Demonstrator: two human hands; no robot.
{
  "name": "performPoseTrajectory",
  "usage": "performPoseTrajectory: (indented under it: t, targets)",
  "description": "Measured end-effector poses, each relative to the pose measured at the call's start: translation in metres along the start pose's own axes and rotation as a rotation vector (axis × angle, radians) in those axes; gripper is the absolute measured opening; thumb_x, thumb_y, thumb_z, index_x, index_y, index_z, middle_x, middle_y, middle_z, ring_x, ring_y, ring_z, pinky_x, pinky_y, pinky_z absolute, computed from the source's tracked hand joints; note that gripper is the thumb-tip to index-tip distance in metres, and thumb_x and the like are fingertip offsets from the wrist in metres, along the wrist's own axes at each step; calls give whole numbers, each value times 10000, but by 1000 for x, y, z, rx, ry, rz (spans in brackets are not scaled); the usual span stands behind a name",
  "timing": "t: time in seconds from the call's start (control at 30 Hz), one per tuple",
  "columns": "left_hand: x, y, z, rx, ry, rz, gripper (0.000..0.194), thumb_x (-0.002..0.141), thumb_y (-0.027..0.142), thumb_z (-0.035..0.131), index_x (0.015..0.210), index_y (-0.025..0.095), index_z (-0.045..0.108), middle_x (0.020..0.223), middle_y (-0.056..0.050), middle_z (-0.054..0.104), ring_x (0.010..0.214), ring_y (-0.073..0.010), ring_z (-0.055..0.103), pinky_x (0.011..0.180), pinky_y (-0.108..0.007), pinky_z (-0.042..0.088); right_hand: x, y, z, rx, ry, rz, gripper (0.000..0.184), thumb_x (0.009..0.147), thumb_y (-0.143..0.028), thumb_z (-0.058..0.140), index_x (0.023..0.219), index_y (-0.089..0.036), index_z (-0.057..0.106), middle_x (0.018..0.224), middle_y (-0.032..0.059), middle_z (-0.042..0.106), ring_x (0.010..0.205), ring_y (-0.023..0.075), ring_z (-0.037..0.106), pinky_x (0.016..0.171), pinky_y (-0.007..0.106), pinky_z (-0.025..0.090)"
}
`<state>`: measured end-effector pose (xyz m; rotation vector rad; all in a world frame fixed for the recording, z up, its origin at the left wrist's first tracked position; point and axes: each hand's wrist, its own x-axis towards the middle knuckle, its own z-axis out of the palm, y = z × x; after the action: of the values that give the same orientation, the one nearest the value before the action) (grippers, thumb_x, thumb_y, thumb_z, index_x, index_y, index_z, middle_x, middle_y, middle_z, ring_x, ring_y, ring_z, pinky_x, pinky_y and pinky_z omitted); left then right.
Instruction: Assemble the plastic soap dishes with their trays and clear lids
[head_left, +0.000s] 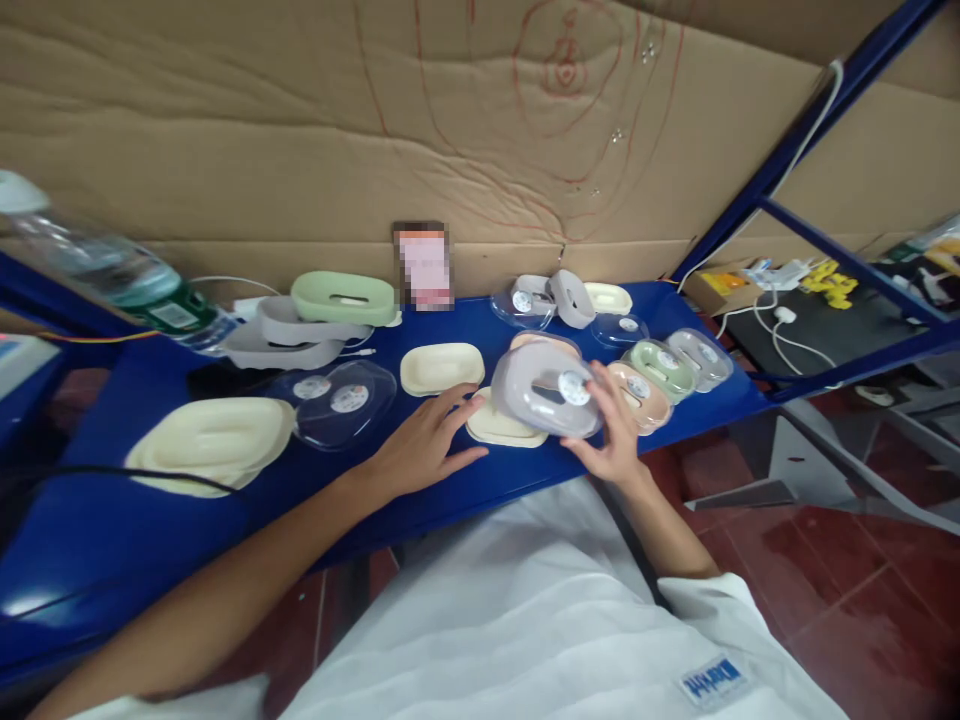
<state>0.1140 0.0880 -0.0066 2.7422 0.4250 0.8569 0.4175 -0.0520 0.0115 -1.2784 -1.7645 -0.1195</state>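
My right hand (611, 435) grips the right side of a grey soap dish with a clear lid (536, 385), which is tilted above the blue table. A round sticker shows on its lid. Under it a cream oval tray (491, 428) is partly hidden, and a peach-coloured piece (551, 343) peeks out behind. My left hand (427, 440) is left of the grey dish with fingers apart, holding nothing. Just beyond those fingers a cream oval dish (442, 368) lies on the table. To the right stand lidded dishes in peach (640, 397), green (661, 370) and grey (699, 358).
Cream trays (214, 440) and clear lids (345, 400) lie at the left. Behind them are grey dishes (281, 340), a green dish (345, 297) and a water bottle (150, 290). A phone (425, 268) leans on the cardboard. More dishes (572, 298) sit at the back right.
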Motion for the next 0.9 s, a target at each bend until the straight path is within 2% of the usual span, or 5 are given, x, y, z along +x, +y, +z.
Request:
performPoseTrajectory:
  t: [0.1, 0.23, 0.5, 0.73, 0.9]
  targets:
    - [2, 5, 8, 9, -46, -29, 634, 1027, 311, 659, 1591, 258, 375, 1542, -195, 528, 1422, -358, 591, 1145, -558, 555, 5, -1, 2, 34, 32, 68, 779, 998, -567, 683, 1666, -317, 370, 1710, 152, 407, 1580, 388, 425, 1280, 652, 391]
    - [4, 3, 7, -33, 25, -139, 499, 986, 294, 691, 1436, 227, 486, 1385, -157, 602, 1303, -314, 662, 1091, -494, 602, 10, 1, 10, 55, -182, 114, 745, 987, -495, 733, 1639, -320, 418, 1691, 152, 437, 1562, 363, 460, 1250, 600, 456]
    - [2, -4, 6, -201, -14, -249, 870, 897, 360, 834, 1598, 273, 325, 1609, -191, 459, 1525, -357, 486, 1217, -568, 494, 7, 5, 15, 77, -421, 117, 759, 999, -467, 726, 1662, -341, 380, 1750, 124, 337, 1622, 354, 356, 1305, 590, 384]
    - [2, -4, 5, -96, -227, -251, 713, 1016, 394, 693, 1640, 276, 370, 1665, -165, 485, 1562, -356, 444, 1287, -603, 336, 9, 8, 20, 82, -604, 185, 831, 961, -473, 778, 1655, -351, 338, 1776, 140, 259, 1646, 363, 298, 1297, 615, 373]
    - [2, -5, 3, -218, -175, -225, 721, 1023, 441, 679, 1649, 291, 355, 1648, -157, 505, 1508, -337, 511, 1240, -559, 424, 9, 7, 22, 78, -543, 159, 770, 939, -475, 802, 1600, -343, 428, 1700, 142, 401, 1592, 363, 406, 1279, 617, 402]
